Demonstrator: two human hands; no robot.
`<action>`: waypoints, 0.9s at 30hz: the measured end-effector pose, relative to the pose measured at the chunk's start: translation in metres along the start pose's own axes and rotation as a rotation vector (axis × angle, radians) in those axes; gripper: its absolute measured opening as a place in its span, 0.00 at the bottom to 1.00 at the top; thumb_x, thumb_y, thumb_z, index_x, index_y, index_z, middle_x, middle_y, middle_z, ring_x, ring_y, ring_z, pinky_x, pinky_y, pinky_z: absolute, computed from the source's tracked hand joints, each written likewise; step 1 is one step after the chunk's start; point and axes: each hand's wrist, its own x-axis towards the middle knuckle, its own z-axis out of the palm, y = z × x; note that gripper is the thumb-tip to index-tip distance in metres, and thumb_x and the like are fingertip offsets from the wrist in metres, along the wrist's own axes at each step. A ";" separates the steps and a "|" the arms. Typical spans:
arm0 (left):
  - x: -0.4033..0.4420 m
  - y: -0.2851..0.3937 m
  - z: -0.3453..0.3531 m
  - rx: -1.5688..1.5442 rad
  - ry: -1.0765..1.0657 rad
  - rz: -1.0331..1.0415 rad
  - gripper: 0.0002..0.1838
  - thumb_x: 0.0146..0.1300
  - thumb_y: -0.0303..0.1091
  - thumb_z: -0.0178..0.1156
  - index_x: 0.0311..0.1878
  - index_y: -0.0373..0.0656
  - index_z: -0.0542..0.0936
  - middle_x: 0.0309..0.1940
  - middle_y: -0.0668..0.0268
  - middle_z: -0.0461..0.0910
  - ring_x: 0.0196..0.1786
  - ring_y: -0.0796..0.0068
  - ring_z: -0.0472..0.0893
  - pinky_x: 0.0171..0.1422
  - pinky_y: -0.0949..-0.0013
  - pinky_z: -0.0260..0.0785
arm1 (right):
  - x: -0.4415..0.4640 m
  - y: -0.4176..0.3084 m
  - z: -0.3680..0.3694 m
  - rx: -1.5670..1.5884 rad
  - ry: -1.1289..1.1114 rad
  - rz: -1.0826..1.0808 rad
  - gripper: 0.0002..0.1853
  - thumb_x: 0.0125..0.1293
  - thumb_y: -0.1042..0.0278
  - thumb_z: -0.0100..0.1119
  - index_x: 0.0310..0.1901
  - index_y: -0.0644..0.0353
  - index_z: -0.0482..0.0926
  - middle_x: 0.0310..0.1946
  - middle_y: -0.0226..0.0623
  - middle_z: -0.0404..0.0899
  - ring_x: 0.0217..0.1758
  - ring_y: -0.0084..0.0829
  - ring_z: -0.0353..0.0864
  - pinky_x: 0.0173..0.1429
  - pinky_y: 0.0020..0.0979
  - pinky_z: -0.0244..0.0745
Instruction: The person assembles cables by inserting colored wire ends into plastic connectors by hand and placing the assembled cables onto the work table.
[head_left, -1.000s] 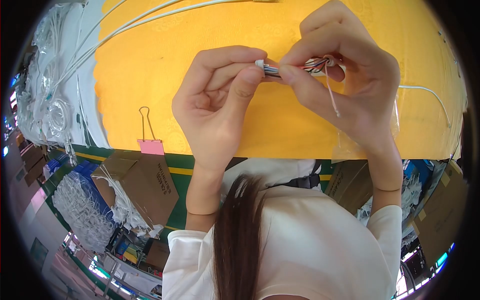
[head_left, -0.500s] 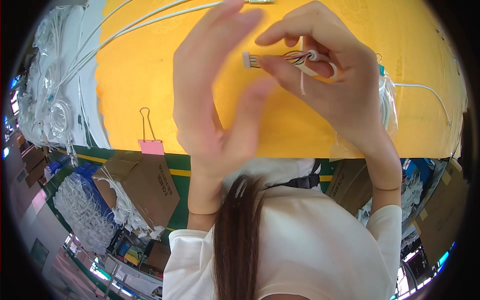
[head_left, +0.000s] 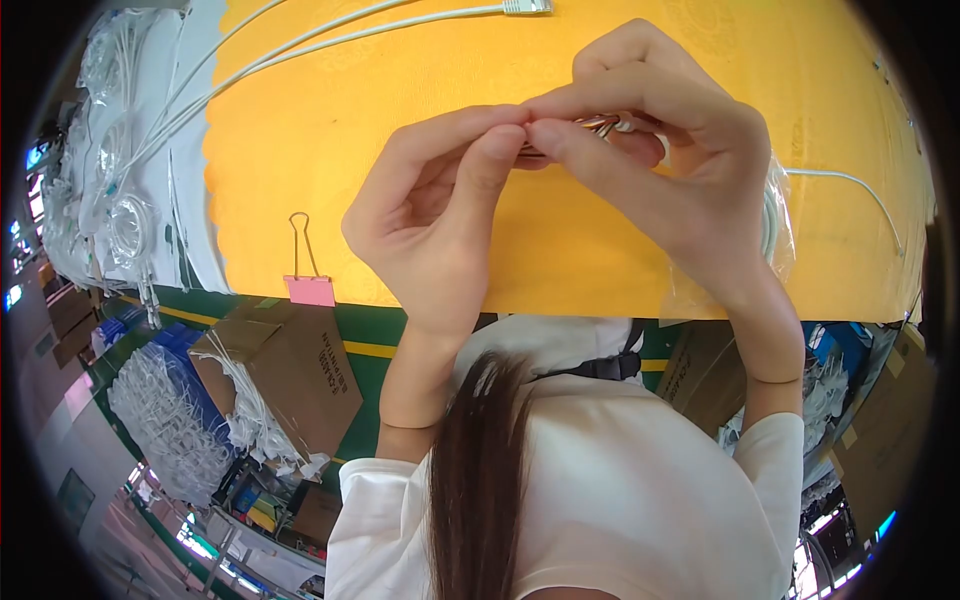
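In the head view, my right hand [head_left: 690,165] pinches the thin coloured wires [head_left: 602,125] at the end of a white cable, above the yellow table cover [head_left: 300,160]. My left hand [head_left: 435,215] is closed too, its thumb and forefinger meeting the right fingertips where the wires end. The small white connector on those wires is hidden behind the left fingertips. Part of the cable is tucked inside the curled right fingers.
White cables with a plug [head_left: 527,6] lie across the table's far side. Bagged cable coils [head_left: 128,225] sit at the left, and another bag [head_left: 778,215] lies by my right wrist. A pink binder clip [head_left: 311,290] grips the front edge. Cardboard boxes [head_left: 290,370] stand below.
My left hand, open and blurred before, has closed at the connector end of the wires. The connector has gone out of sight. The right hand still holds the wires, its forefinger now lowered to its thumb.
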 end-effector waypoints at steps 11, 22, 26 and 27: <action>-0.003 0.002 -0.006 -0.063 -0.079 -0.079 0.10 0.56 0.16 0.52 0.43 0.27 0.70 0.37 0.54 0.76 0.38 0.70 0.79 0.45 0.72 0.74 | -0.003 -0.001 0.003 -0.077 0.118 -0.145 0.06 0.44 0.83 0.60 0.25 0.62 0.78 0.26 0.26 0.67 0.24 0.13 0.59 0.25 0.16 0.50; -0.001 0.001 -0.008 -0.124 -0.092 -0.121 0.10 0.57 0.19 0.52 0.43 0.28 0.68 0.34 0.55 0.77 0.38 0.70 0.78 0.44 0.72 0.73 | 0.002 -0.015 -0.010 -0.037 -0.023 0.067 0.07 0.44 0.77 0.64 0.27 0.61 0.77 0.28 0.30 0.68 0.21 0.13 0.61 0.26 0.15 0.55; 0.001 0.000 -0.010 -0.146 -0.116 -0.055 0.08 0.55 0.14 0.51 0.40 0.27 0.68 0.34 0.53 0.76 0.39 0.68 0.79 0.46 0.71 0.74 | 0.003 -0.015 -0.012 -0.031 -0.068 0.079 0.06 0.44 0.77 0.64 0.26 0.61 0.77 0.28 0.30 0.68 0.22 0.13 0.61 0.26 0.15 0.55; 0.001 0.000 -0.010 -0.146 -0.116 -0.056 0.08 0.55 0.14 0.51 0.40 0.27 0.68 0.34 0.53 0.76 0.39 0.68 0.79 0.46 0.71 0.74 | 0.003 -0.014 -0.011 -0.034 -0.071 0.062 0.07 0.44 0.77 0.64 0.26 0.61 0.77 0.28 0.30 0.68 0.22 0.13 0.61 0.26 0.15 0.55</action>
